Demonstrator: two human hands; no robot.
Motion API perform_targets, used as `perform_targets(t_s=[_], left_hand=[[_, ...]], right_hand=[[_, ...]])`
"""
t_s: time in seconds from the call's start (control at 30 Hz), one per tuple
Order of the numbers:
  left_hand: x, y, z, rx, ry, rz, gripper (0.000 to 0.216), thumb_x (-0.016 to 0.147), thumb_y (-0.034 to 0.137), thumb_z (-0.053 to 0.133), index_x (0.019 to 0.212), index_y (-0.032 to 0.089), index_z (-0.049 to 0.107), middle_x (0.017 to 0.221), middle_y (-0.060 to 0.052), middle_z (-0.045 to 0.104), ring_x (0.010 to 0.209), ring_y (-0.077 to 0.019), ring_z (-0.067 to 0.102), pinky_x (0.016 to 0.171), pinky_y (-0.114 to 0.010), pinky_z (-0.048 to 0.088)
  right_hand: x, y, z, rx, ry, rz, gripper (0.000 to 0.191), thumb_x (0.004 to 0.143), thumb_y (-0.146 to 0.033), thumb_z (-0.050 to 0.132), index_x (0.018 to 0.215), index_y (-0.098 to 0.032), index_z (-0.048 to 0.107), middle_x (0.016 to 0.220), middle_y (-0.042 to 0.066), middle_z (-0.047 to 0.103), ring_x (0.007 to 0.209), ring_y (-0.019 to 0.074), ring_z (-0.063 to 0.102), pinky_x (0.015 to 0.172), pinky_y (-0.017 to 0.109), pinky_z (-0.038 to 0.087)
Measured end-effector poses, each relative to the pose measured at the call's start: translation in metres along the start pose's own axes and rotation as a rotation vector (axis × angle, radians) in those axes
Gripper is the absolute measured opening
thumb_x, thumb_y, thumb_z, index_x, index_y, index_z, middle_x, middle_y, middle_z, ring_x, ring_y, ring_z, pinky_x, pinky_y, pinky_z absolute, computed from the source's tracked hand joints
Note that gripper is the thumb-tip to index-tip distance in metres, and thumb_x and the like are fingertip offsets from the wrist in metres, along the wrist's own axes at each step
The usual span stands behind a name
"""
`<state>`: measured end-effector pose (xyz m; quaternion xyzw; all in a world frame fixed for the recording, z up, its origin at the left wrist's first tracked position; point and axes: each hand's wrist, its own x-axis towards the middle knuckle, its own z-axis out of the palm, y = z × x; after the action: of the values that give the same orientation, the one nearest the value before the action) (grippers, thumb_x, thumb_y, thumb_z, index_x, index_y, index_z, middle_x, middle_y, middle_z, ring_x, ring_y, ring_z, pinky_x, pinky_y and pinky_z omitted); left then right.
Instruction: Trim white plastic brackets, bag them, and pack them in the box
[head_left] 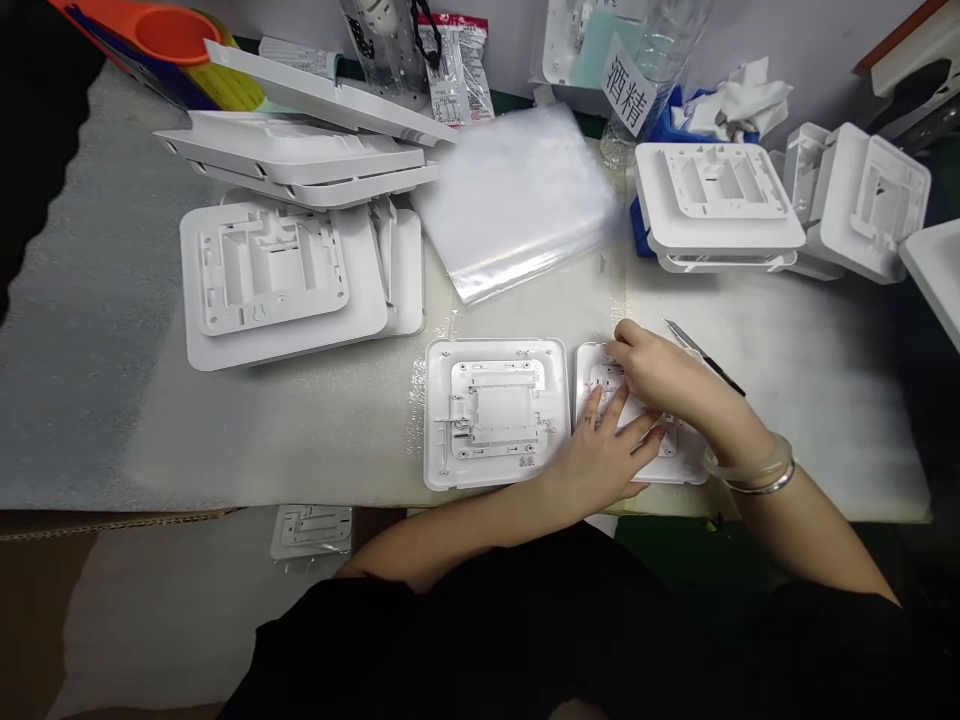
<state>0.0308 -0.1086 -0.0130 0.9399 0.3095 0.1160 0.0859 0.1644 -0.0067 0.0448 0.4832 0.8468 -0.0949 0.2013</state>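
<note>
1. Two hands rest on one white plastic housing (675, 455) at the worktop's (825, 400) near edge, rib side up, so its inner face is exposed.
2. Left hand (604, 450) lies flat with fingers spread, seemingly pinning the housing.
3. Right hand (660, 375) curls over its top; the grip pinches a thin dark tool (705, 357).
4. A second housing (495, 412) lies just beside; clear bags (517, 200) and more housing stacks (277, 280) sit behind.

white plastic covers (495, 412), orange cup (166, 32), blue box (643, 230).
</note>
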Motion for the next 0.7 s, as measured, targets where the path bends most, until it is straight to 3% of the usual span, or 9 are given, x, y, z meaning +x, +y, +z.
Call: perform_targets(t_s=[0.17, 0.3, 0.37, 0.47, 0.53, 0.6, 0.7], left_hand=[[0.000, -0.001, 0.003, -0.031, -0.013, 0.023, 0.070, 0.089, 0.055, 0.060, 0.148, 0.022, 0.042, 0.153, -0.009, 0.043, 0.142, -0.0416, 0.033, 0.118, -0.063, 0.019], [0.000, -0.002, 0.001, -0.012, -0.007, 0.040, 0.075, 0.087, 0.057, 0.062, 0.149, 0.021, 0.041, 0.155, -0.008, 0.040, 0.143, -0.0422, 0.030, 0.119, -0.062, 0.020], [0.000, -0.001, 0.001, 0.014, 0.007, 0.040, 0.074, 0.088, 0.058, 0.060, 0.149, 0.021, 0.042, 0.157, -0.008, 0.037, 0.144, -0.0443, 0.027, 0.118, -0.062, 0.022], [-0.002, 0.002, 0.002, 0.056, 0.032, 0.038, 0.072, 0.091, 0.058, 0.056, 0.150, 0.020, 0.040, 0.160, -0.009, 0.032, 0.145, -0.0466, 0.024, 0.116, -0.064, 0.022], [-0.002, 0.004, 0.003, 0.072, 0.044, 0.027, 0.073, 0.091, 0.058, 0.055, 0.150, 0.019, 0.040, 0.160, -0.010, 0.031, 0.145, -0.0480, 0.024, 0.116, -0.065, 0.022], [-0.002, 0.006, 0.004, 0.072, 0.048, 0.015, 0.074, 0.090, 0.058, 0.056, 0.150, 0.018, 0.040, 0.159, -0.012, 0.033, 0.143, -0.0485, 0.027, 0.115, -0.065, 0.022], [-0.001, 0.006, 0.003, 0.065, 0.036, 0.007, 0.076, 0.088, 0.059, 0.058, 0.149, 0.017, 0.041, 0.154, -0.014, 0.040, 0.139, -0.0455, 0.036, 0.117, -0.061, 0.022]], right_hand=[[0.005, -0.025, -0.005, -0.096, -0.021, 0.113, 0.028, 0.083, 0.000, 0.041, 0.094, -0.007, 0.065, 0.103, 0.021, 0.055, 0.075, 0.0238, 0.057, 0.058, 0.032, 0.035], [0.000, -0.021, -0.006, -0.043, -0.054, 0.226, 0.026, 0.081, -0.001, 0.043, 0.091, -0.006, 0.067, 0.104, 0.021, 0.057, 0.064, 0.0192, 0.057, 0.054, 0.031, 0.036], [-0.009, -0.006, -0.005, 0.054, 0.091, 0.202, 0.024, 0.082, -0.003, 0.044, 0.089, -0.008, 0.067, 0.100, 0.018, 0.059, 0.066, 0.0190, 0.058, 0.059, 0.032, 0.042], [-0.026, 0.014, -0.001, 0.224, 0.508, 0.117, 0.024, 0.092, -0.013, 0.044, 0.101, -0.013, 0.066, 0.098, 0.013, 0.061, 0.079, 0.0199, 0.061, 0.071, 0.032, 0.048], [-0.032, 0.016, 0.003, 0.301, 0.671, 0.038, 0.024, 0.095, -0.019, 0.044, 0.107, -0.016, 0.065, 0.099, 0.011, 0.062, 0.084, 0.0192, 0.061, 0.075, 0.031, 0.050], [-0.030, 0.009, 0.007, 0.345, 0.652, -0.020, 0.023, 0.095, -0.020, 0.045, 0.107, -0.016, 0.065, 0.101, 0.010, 0.063, 0.086, 0.0188, 0.061, 0.076, 0.030, 0.049], [-0.015, -0.008, 0.016, 0.327, 0.459, 0.007, 0.023, 0.095, -0.020, 0.046, 0.101, -0.014, 0.067, 0.102, 0.011, 0.064, 0.084, 0.0196, 0.060, 0.073, 0.030, 0.047]])
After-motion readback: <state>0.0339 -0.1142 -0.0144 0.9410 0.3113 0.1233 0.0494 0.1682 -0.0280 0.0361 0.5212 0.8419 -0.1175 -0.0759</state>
